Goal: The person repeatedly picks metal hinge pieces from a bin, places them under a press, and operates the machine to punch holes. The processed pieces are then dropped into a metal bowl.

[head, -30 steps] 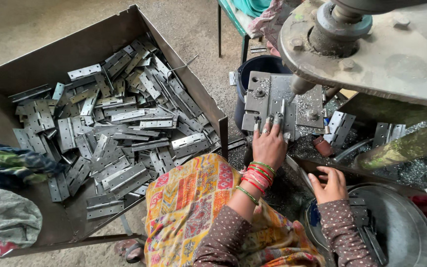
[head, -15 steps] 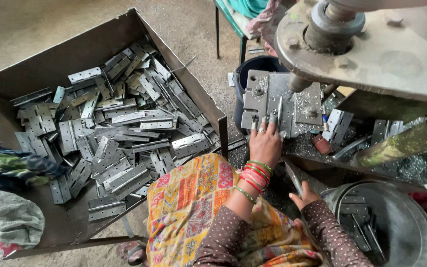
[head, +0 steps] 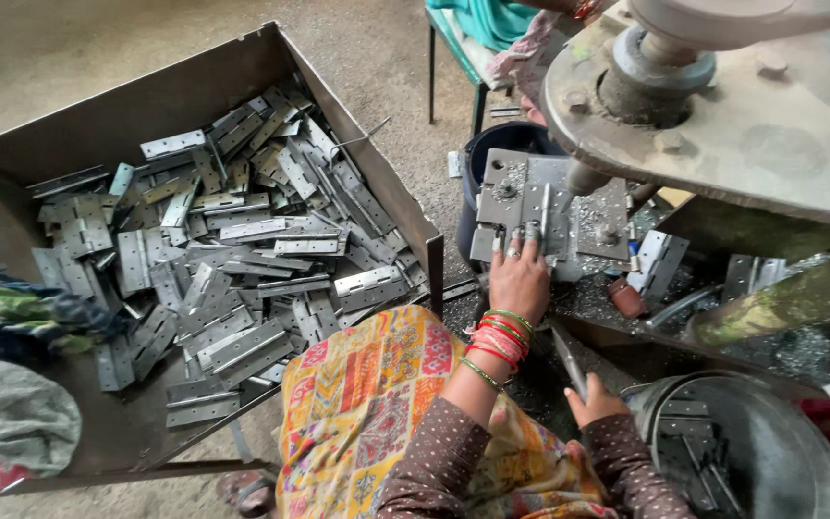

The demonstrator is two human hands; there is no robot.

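My left hand [head: 519, 279], with bangles on the wrist, rests fingers-down on a grey metal hinge plate [head: 530, 197] lying on the machine's bed under the press head [head: 655, 58]. My right hand [head: 596, 402] is lower, closed round a long flat metal hinge piece [head: 569, 360] beside the round steel tub [head: 761, 452].
A big open metal box [head: 194, 106] at the left holds several loose hinges [head: 232, 250]. Crumpled cloth [head: 21, 317] hangs over its left edge. A dark bucket [head: 501, 144] stands behind the bed. The steel tub holds several finished pieces. Metal chips litter the bed.
My right hand has dropped from the tub's rim toward my lap and now grips a hinge piece. The left hand has stayed on the plate.
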